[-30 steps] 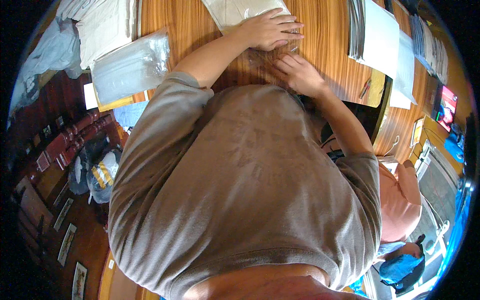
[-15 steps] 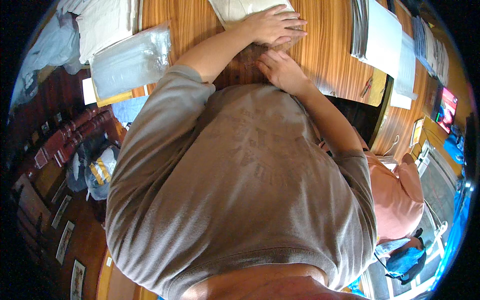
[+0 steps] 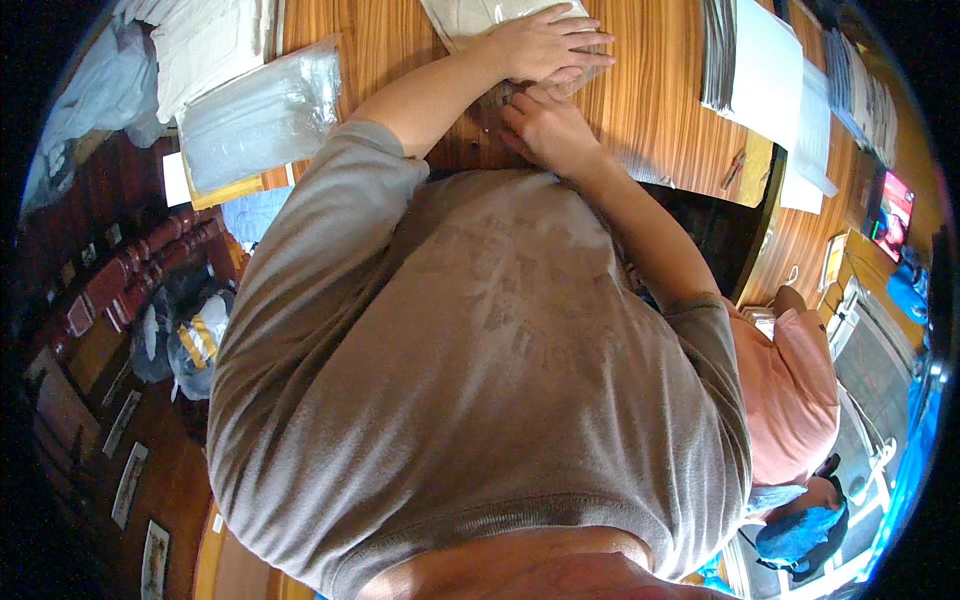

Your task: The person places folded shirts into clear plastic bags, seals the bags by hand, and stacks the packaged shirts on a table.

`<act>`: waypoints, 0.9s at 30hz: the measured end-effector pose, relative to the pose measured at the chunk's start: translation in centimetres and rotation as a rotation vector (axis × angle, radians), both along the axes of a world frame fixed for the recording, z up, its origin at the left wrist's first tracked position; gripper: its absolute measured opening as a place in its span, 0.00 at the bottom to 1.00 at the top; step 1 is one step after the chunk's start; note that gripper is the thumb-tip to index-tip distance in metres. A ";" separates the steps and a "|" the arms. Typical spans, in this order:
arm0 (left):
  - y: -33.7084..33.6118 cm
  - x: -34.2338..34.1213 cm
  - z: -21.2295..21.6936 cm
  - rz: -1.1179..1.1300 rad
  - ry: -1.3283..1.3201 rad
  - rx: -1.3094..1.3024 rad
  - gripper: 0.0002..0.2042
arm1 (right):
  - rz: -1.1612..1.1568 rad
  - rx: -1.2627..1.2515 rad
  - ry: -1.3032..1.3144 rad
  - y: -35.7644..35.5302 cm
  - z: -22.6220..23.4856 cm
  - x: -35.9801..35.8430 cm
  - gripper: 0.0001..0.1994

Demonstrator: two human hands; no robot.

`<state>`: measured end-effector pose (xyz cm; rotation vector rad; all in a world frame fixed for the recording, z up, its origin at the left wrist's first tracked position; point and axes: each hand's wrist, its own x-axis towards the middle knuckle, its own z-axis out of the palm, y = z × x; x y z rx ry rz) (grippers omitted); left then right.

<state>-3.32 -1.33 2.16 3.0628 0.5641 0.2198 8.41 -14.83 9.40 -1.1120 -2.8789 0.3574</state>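
A cream folded item in a clear plastic bag (image 3: 465,22) lies on the wood-grain table at the top of the view. My left hand (image 3: 550,47) rests flat across it, fingers stretched out and slightly apart, pointing right. Just nearer to my body, my right hand (image 3: 552,128) is closed, its fingers bent and pressed together on the bag's loose clear end. That transparent end spreads over the wood between my hands and my shirt; the fingertips of my right hand are partly hidden.
Flat clear plastic bags (image 3: 262,118) lie left, beside folded cream cloth (image 3: 212,55). At right are a white stack (image 3: 765,75) and small snips (image 3: 734,170) near the table edge. A person in a pink shirt (image 3: 790,390) sits at my right.
My right hand has shifted slightly up and left, toward my left hand, and its fingers have curled in. My left hand has stayed nearly in place. The person in pink has moved slightly.
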 end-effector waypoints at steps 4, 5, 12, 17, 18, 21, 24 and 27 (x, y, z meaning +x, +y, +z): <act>0.0 0.0 1.0 -0.015 0.045 -0.081 0.30 | 0.239 0.103 0.032 -0.7 -0.5 0.8 0.15; 0.0 0.0 1.4 -0.019 0.076 -0.106 0.31 | 0.313 0.107 0.030 -0.7 -0.1 1.5 0.16; -0.5 -1.2 0.7 -0.099 -0.041 0.036 0.33 | 0.169 -0.001 0.145 3.3 -0.4 6.9 0.30; -2.4 -2.7 1.7 -0.033 -0.298 -0.065 0.36 | 0.008 -0.076 0.195 3.9 0.4 10.4 0.32; -3.5 -3.4 2.3 0.028 -0.291 -0.065 0.37 | 0.021 -0.049 0.204 4.0 0.1 10.7 0.29; -8.3 -7.3 4.0 0.239 -0.310 -0.173 0.36 | -0.015 -0.022 0.242 3.4 -1.7 12.2 0.22; -14.0 -11.6 4.3 0.356 -0.191 -0.236 0.33 | -0.115 -0.110 0.299 2.7 -2.8 12.8 0.15; -17.9 -13.6 1.3 0.395 -0.021 -0.125 0.31 | -0.188 -0.115 0.424 2.0 -2.9 12.8 0.12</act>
